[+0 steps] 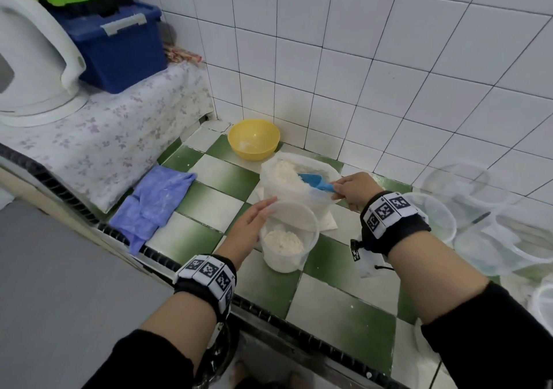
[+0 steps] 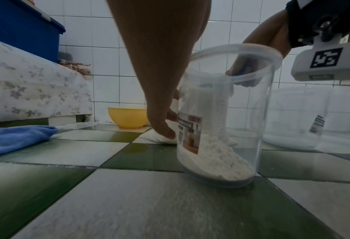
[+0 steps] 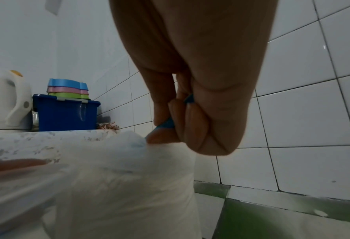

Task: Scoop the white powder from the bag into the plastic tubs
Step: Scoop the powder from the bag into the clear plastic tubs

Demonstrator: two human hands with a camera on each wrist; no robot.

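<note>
An open clear bag of white powder stands on the green-and-white tiled counter. My right hand grips the handle of a blue scoop, whose bowl lies in the powder at the bag's mouth. The right wrist view shows those fingers curled round the blue handle just above the bag. In front of the bag stands a clear plastic tub with a little powder at its bottom. My left hand lies against the tub's left side, its fingers mostly straight.
A yellow bowl sits in the back corner by the tiled wall. A blue cloth lies at the left. Several empty clear tubs crowd the right side. A blue box and a white kettle stand on the raised covered ledge.
</note>
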